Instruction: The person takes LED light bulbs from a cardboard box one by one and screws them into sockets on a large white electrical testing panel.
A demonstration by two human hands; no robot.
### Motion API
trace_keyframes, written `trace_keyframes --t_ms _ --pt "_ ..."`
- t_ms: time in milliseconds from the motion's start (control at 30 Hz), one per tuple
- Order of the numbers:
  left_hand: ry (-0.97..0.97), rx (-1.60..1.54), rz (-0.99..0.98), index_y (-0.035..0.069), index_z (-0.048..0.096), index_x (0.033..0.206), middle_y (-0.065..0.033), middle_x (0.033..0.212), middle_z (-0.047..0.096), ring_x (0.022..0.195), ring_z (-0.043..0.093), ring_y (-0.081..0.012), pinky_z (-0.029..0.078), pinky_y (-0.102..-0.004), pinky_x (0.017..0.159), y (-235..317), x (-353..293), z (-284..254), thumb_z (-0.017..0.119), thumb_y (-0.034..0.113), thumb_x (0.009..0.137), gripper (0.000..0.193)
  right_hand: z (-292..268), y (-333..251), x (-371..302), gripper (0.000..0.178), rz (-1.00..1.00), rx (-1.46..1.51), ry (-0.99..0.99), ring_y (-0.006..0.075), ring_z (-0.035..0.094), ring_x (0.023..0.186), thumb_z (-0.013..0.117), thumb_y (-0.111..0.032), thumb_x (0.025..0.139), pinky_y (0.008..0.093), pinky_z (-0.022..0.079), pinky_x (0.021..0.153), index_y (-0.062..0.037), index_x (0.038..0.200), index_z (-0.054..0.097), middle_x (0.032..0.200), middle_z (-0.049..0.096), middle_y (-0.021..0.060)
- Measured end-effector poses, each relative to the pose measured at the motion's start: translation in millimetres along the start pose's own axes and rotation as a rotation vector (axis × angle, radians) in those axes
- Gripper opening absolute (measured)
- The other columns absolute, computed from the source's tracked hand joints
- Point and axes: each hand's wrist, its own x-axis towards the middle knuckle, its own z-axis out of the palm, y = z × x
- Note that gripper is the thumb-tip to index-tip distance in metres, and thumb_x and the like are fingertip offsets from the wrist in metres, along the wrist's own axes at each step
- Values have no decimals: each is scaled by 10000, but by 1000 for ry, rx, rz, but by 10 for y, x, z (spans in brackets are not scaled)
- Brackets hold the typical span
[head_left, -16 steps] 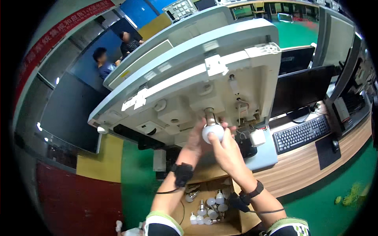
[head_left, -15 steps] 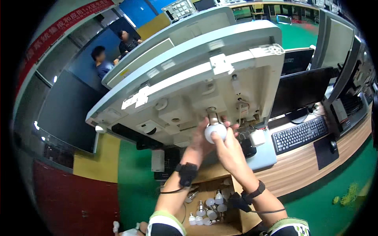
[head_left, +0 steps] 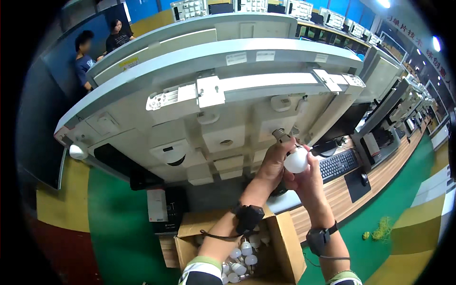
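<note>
A light bulb (head_left: 295,162) with a white round globe and a metal screw end is between my two hands. My left hand (head_left: 271,166) closes on it near its neck, the metal end sticking out up and to the left. The fingers of my right hand (head_left: 309,179) wrap the globe from the right and below. Just beyond, the pale back-side panel (head_left: 185,128) carries several white boxes and round fittings. Below my forearms, an open cardboard box (head_left: 287,242) holds many white bulbs (head_left: 246,248), partly hidden by my left arm.
To the right, a wooden desk (head_left: 304,221) bears a black keyboard (head_left: 338,166), a mouse (head_left: 364,179) on a dark pad and a monitor (head_left: 344,121). A dark carton (head_left: 175,206) stands left of the box. Two people (head_left: 84,57) are beyond the panel at the far left.
My view has swung, so the panel, desk and box sit further left. Both hands still hold the bulb, which now appears further right and tilts more to the left.
</note>
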Motion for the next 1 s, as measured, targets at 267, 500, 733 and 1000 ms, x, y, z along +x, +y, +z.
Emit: trace_keyframes --t_ms 267,500,733,1000 --pt "-28 133 -181 92 594 977 -61 999 674 854 648 -168 531 -308 742 144 5 -185 622 473 887 393 181 251 -85 492 -45 163 54 155 518 672 429 -525 978 256 366 479 -262 1382 333 987 561 45" --pt "-59 59 -41 82 634 969 -42 877 643 718 620 -141 509 -289 595 118 26 -116 664 444 846 384 97 -3 -188 596 38 -511 132 133 588 563 437 -547 980 273 452 546 -54 1313 456 779 633 54" --pt "-84 -222 -5 84 621 999 -66 1006 641 933 619 -155 505 -297 848 -117 131 -84 674 373 874 320 628 -113 -303 637 -470 -1656 463 436 661 836 667 -401 886 468 533 721 67 1237 414 903 648 287" --pt "-639 -616 123 65 544 1258 -143 1301 582 1305 488 -299 408 -438 1078 -399 194 -208 605 529 909 584 531 56 -193 571 -445 -1574 464 432 669 834 584 -420 934 455 529 749 56 1220 451 886 659 258"
